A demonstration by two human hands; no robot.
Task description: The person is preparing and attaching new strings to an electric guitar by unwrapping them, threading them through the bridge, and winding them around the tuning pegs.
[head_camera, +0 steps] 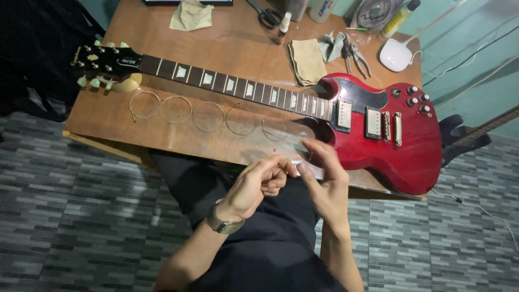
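A red electric guitar (403, 154) lies across the wooden table (108, 116), with its dark neck (227, 84) running left to a black headstock (102, 60). Several coiled strings (175, 109) sit in a row on the table in front of the neck. At the table's front edge, over my lap, both hands pinch a small clear packet (297, 163). My left hand (259, 184), with a watch on its wrist, grips the packet's left end with curled fingers. My right hand (324, 176) holds the right end, close to the guitar's lower horn.
Two beige cloths (307, 60) (190, 15), pliers (354, 54), scissors (267, 16), a small bottle (283, 24), a yellow bottle (400, 19) and a white rounded lamp base (396, 54) lie at the table's back. A dark guitar stand (459, 138) stands at the right. The floor is grey tile.
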